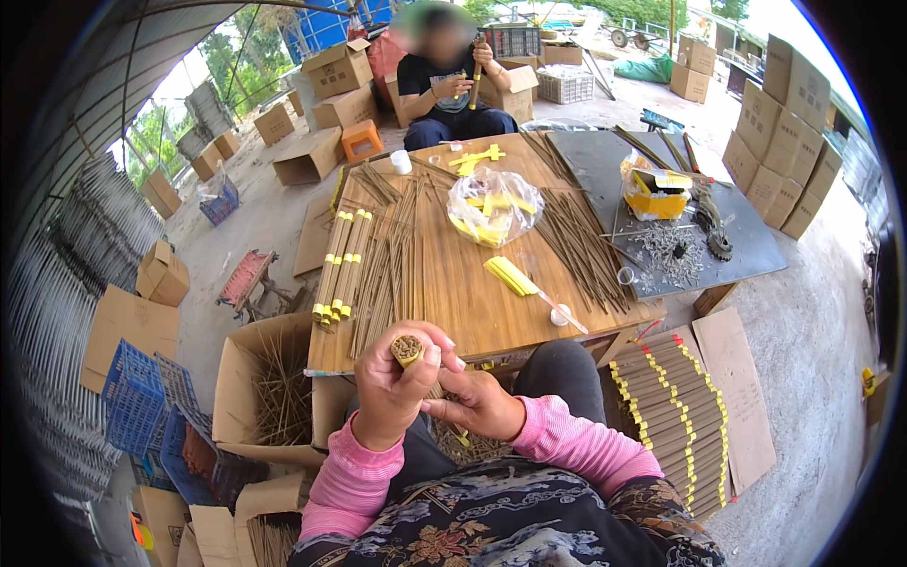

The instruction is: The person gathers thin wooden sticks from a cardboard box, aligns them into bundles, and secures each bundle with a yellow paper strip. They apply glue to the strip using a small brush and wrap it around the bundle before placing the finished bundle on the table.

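Note:
In front of my lap, my left hand [385, 402] is wrapped round a bundle of thin brown sticks [407, 350], its round end facing up with a yellow band about it. My right hand [484, 408] closes on the lower part of the same bundle, mostly hidden by the fingers. Banded stick bundles [342, 265] lie side by side on the left of the wooden table [453, 326]. Next to them are loose brown sticks [389, 255]. Yellow paper strips [510, 276] and a brush-like stick [559, 310] rest near the front edge, beside a small white cup [560, 315].
A clear bag of yellow strips [494, 206] sits mid-table. Another person [453, 85] sits across, holding a bundle. Many banded bundles [671, 416] lie on cardboard at the right. A carton of sticks [267, 383] stands at the left, near blue crates [142, 397].

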Demonstrator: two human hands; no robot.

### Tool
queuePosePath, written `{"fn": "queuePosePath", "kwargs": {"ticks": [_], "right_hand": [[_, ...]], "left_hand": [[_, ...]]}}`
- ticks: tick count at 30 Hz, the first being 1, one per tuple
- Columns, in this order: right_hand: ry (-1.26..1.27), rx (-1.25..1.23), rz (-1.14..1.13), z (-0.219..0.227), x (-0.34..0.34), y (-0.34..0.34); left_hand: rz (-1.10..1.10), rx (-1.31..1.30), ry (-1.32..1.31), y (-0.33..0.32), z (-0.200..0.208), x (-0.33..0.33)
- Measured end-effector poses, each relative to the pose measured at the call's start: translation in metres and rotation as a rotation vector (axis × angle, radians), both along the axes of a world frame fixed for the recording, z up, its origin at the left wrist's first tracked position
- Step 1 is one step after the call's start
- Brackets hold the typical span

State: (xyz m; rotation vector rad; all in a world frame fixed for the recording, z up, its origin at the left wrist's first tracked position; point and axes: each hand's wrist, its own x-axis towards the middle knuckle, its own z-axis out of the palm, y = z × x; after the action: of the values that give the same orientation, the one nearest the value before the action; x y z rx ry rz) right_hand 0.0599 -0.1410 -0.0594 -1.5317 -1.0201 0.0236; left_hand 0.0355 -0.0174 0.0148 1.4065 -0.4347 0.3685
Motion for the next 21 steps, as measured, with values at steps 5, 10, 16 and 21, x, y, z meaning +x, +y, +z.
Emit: {"fn": "queuePosePath", "kwargs": {"ticks": [5, 10, 16, 21], "right_hand": [[-0.091, 0.11, -0.108, 0.0, -0.003, 0.01], [-0.145, 0.064, -0.214, 0.002, -0.008, 0.012], [0.111, 0.109, -0.215, 0.009, -0.012, 0.009], [0.582, 0.433, -0.11, 0.035, 0.006, -0.019]], "left_hand": [[0.182, -0.008, 0.066, -0.005, 0.0, -0.001], [0.296, 0.032, 0.098, -0.007, -0.001, -0.004], [0.165, 0.094, 0.002, 0.002, -0.006, 0.003], [-0.109, 0.137, 0.338, 0.033, -0.027, 0.008]]}}
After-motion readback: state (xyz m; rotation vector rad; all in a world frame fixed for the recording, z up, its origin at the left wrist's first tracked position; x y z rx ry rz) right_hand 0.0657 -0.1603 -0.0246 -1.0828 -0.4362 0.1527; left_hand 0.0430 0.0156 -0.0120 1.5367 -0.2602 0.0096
